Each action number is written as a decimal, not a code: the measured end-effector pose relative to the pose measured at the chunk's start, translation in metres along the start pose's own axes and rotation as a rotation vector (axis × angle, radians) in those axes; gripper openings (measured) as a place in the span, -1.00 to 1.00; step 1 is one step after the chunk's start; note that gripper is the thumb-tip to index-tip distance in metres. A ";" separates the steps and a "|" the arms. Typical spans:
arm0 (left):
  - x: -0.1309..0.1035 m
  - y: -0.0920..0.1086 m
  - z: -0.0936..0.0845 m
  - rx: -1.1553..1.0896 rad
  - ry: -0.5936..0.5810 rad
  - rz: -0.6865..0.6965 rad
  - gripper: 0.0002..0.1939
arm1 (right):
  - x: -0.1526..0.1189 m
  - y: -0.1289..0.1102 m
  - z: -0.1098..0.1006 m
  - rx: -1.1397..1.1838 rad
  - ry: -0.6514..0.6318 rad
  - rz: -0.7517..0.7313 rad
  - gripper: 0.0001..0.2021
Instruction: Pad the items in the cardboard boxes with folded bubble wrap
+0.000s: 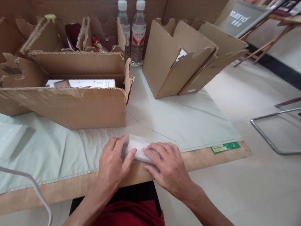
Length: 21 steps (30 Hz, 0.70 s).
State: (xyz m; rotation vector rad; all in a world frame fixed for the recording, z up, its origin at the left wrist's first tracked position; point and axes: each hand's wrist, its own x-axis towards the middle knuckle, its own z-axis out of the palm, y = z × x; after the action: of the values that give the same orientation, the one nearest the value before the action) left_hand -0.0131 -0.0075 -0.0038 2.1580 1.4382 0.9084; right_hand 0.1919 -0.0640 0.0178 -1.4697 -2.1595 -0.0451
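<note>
A small whitish bundle wrapped in what looks like bubble wrap (139, 145) lies at the table's front edge. My left hand (114, 162) grips its left end, with the thumb on the near side and the fingers on the far side. Around its right end my right hand (166, 162) is closed, fingers over the top and thumb below. What is inside the wrap cannot be made out.
An open cardboard box (97, 107) holding a white carton (84, 83) stands behind my hands. Further back are two water bottles (138, 36). Cardboard holders (172, 62) stand at right, clear plastic sheets (2, 138) lie at left, and a white cable (38, 193) hangs at the near left.
</note>
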 end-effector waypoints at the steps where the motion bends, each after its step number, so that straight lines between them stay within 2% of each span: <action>1: -0.006 0.002 -0.004 -0.096 -0.001 -0.091 -0.59 | 0.001 0.001 0.001 0.014 0.021 0.028 -0.81; 3: -0.021 0.008 -0.011 -0.311 -0.042 -0.284 -0.58 | 0.001 0.001 0.004 0.108 0.105 0.155 -0.83; 5: -0.033 0.018 -0.016 -0.531 -0.124 -0.428 -0.58 | 0.000 -0.004 0.006 0.278 0.162 0.349 -0.84; 8: -0.039 0.035 -0.012 -0.840 -0.245 -0.505 -0.55 | -0.004 -0.019 0.008 0.620 0.115 0.605 -0.82; 10: -0.036 0.043 -0.008 -0.980 -0.249 -0.522 -0.54 | -0.008 -0.028 0.006 0.817 0.039 0.676 -0.80; 12: -0.033 0.044 -0.006 -1.011 -0.218 -0.520 -0.57 | -0.013 -0.029 0.000 0.885 -0.062 0.663 -0.78; 14: -0.029 0.041 -0.009 -0.929 -0.202 -0.468 -0.65 | -0.015 -0.020 -0.009 0.850 -0.130 0.594 -0.72; 18: -0.022 0.033 -0.024 -0.685 -0.232 -0.228 -0.73 | -0.003 0.000 -0.031 0.806 -0.205 0.485 -0.30; 19: -0.019 0.032 -0.028 -0.651 -0.246 -0.173 -0.74 | 0.005 0.001 -0.036 0.782 -0.247 0.470 -0.32; 21: -0.015 0.031 -0.038 -0.627 -0.284 -0.097 -0.75 | 0.023 -0.001 -0.046 0.738 -0.345 0.422 -0.57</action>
State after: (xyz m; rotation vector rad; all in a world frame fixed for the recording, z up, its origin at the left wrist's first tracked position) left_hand -0.0230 -0.0342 0.0383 1.6511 0.9457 0.8342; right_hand 0.2028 -0.0588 0.0676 -1.4853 -1.7379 1.0973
